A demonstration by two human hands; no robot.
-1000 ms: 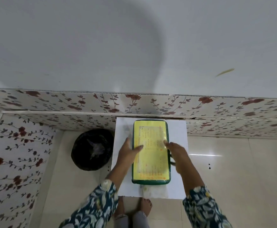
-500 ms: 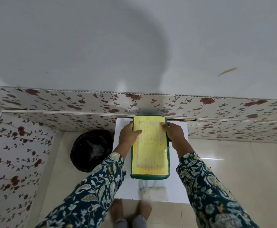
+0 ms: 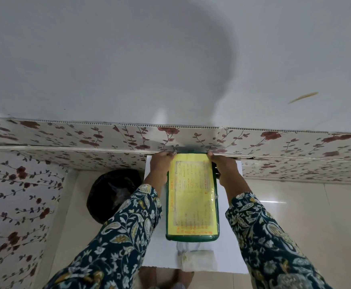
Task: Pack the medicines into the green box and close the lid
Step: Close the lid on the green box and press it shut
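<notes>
Far left, we note floral-patterned wall panelling (image 3: 22, 197) running into the corner, its lower reach cut off by the frame edge. Next along, a black bag or bin (image 3: 112, 192) sits on the pale tiled floor (image 3: 295, 215); its contents are too dark to make out and a patterned sleeve (image 3: 116, 236) covers its near side. Then the white table (image 3: 230, 247), of which only bare strips show on each side of the box. The left hand (image 3: 160, 165) rests at the far left corner of the green box (image 3: 192, 238), fingers curled over the lid edge; we cannot tell how firmly it grips, since the fingertips blur against the wall trim. The box lies lengthwise on the table, its far end close against the wall, its lid (image 3: 191, 195) down and covered by a yellow printed sheet whose text is illegible. The medicines are not visible; the shut lid hides whatever is inside. Just in front of the box's near end lies a pale, crumpled packet or plastic wrap (image 3: 197, 259), blurred, identity unclear. The right hand (image 3: 222, 165) holds the far right corner of the box, thumb on top of the lid, other fingers hidden down the side. Below the table edge, toes (image 3: 183, 277) peek out, mostly cut off.
</notes>
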